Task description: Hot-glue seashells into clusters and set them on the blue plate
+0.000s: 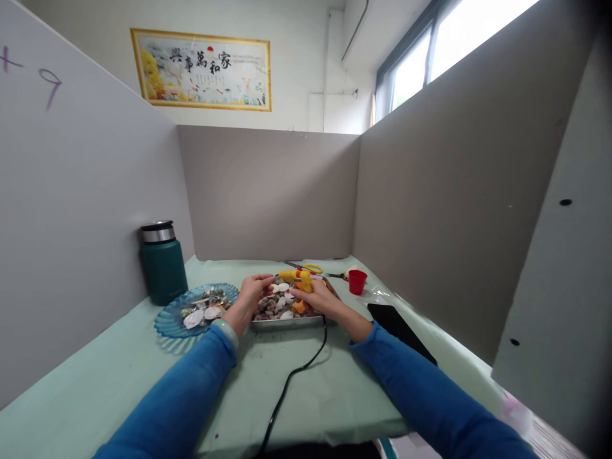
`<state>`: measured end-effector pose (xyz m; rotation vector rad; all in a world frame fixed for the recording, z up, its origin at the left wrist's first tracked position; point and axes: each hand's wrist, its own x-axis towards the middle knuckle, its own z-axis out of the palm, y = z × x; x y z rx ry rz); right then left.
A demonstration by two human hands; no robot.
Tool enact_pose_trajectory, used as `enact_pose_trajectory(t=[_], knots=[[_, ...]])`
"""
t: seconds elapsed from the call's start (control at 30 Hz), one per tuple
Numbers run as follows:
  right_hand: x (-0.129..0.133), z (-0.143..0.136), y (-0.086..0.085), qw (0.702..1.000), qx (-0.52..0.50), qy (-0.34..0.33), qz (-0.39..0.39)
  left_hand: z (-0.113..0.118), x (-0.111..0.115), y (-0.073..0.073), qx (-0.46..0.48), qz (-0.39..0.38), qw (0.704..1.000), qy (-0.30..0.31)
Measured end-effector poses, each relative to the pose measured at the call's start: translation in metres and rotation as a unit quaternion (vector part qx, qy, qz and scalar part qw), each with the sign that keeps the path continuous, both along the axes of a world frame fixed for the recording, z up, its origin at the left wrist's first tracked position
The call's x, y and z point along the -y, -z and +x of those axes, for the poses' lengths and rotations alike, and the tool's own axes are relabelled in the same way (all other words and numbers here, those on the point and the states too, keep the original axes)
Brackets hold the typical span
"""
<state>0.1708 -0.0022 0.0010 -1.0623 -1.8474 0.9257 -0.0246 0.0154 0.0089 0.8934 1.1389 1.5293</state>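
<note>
My right hand (319,297) is wrapped round the handle of a yellow hot glue gun (300,278), its nozzle pointing left. Facing the nozzle, my left hand (253,293) has its thumb and fingers pinched together; whatever is between them is too small to tell. Both hands are above a metal tray (287,324) filled with small shells and stones (275,308). An orange piece (299,307) lies among them, below the gun. The gun's black cord (297,371) runs over the tray's front and down the table toward me.
To the left, a blue scalloped plate (167,324) holds small decorated pieces, beside a green bottle (164,268). Behind the tray lie yellow-handled scissors (312,269). At right are a red cup (356,282) and a flat black object (401,331). Partitions (272,191) enclose the table.
</note>
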Motion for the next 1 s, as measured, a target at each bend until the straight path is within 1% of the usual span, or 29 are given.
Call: enact_pose_trajectory(t=[0.2, 0.47, 0.67, 1.0], knots=[[0.0052, -0.0003, -0.0053, 1.000, 0.010, 0.020, -0.002, -0.0004, 0.0001, 0.0010, 0.005, 0.007, 1.000, 0.001], [-0.0030, 0.0005, 0.0027, 1.000, -0.006, -0.011, -0.006, -0.0019, 0.0001, 0.0034, 0.001, 0.022, 1.000, 0.009], [-0.0038, -0.0005, 0.0033, 0.999, -0.016, -0.034, -0.008, -0.0036, -0.0011, 0.0049, -0.003, 0.033, 0.999, 0.023], [-0.0004, -0.0003, 0.0002, 1.000, -0.007, -0.011, -0.010, -0.0025, -0.0008, 0.0034, -0.004, 0.025, 1.000, 0.011]])
